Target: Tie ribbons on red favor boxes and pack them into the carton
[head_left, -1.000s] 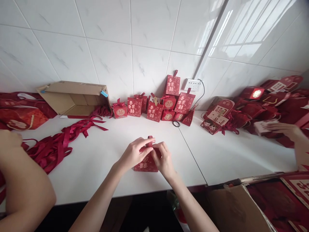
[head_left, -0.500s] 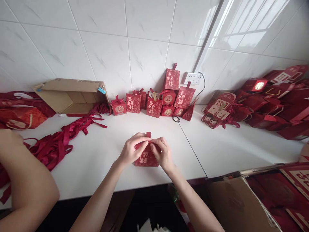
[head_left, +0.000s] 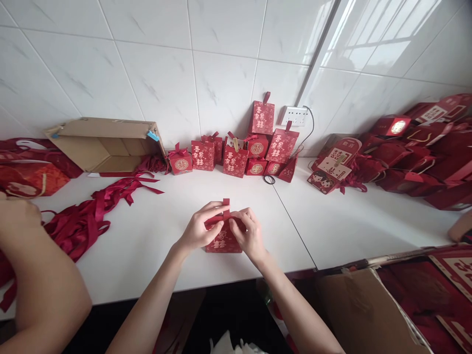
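A small red gift box (head_left: 225, 243) with pale characters on its front stands on the white table before me. My left hand (head_left: 199, 228) is at its top left, thumb on the front and fingers behind the upper edge. On the top right, my right hand (head_left: 250, 231) pinches the edge between thumb and fingers. A short red ribbon tab (head_left: 226, 209) sticks up from the top between both hands, with my left fingertips against it. My fingers partly cover the box's upper edge.
Several finished-looking red boxes (head_left: 236, 161) line the tiled wall. Dark red ribbons (head_left: 86, 223) lie left, near an open cardboard box (head_left: 106, 128). Another person's arm (head_left: 44, 275) is at the left, another hand (head_left: 460, 228) at the right edge. Red boxes (head_left: 398, 162) are heaped right.
More of the ribbon tab shows now as my left fingers have shifted slightly on the box top. My right hand stays nearly still. Another person's hand has come into sight at the right edge.
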Demonstrator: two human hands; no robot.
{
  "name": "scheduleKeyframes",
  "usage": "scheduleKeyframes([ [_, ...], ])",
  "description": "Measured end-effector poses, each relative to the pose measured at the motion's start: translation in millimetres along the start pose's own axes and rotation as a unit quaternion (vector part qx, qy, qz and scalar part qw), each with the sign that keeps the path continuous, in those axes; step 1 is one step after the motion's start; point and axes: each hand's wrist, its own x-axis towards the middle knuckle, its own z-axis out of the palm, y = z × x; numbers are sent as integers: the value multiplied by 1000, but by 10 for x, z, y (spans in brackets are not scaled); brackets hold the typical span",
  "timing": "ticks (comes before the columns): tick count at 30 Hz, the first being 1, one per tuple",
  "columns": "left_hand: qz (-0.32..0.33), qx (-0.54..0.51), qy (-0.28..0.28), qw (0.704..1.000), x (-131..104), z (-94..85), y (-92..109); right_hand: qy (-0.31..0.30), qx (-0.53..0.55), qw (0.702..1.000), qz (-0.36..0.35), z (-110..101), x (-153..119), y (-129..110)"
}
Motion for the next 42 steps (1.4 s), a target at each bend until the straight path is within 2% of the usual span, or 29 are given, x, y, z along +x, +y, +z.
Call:
scheduleKeyframes([
  [12, -19, -26, -16, 999, 7, 8, -12, -74, 43, 995, 47, -114, 50, -57],
  [26, -18, -31, -5, 999, 0, 30, 15, -84, 119, 983, 112, -90, 111, -57],
  [35, -12, -28, -5, 1000, -2, 35, 0, -95, 137, 979, 120, -109, 103, -48],
  [38, -13, -39, 2, 999, -5, 42, -3, -117, 135, 979, 99, -127, 131, -16],
  [42, -59, -62, 25, 996, 23, 66, 17, -128, 141, 979, 78, -135, 124, 78],
])
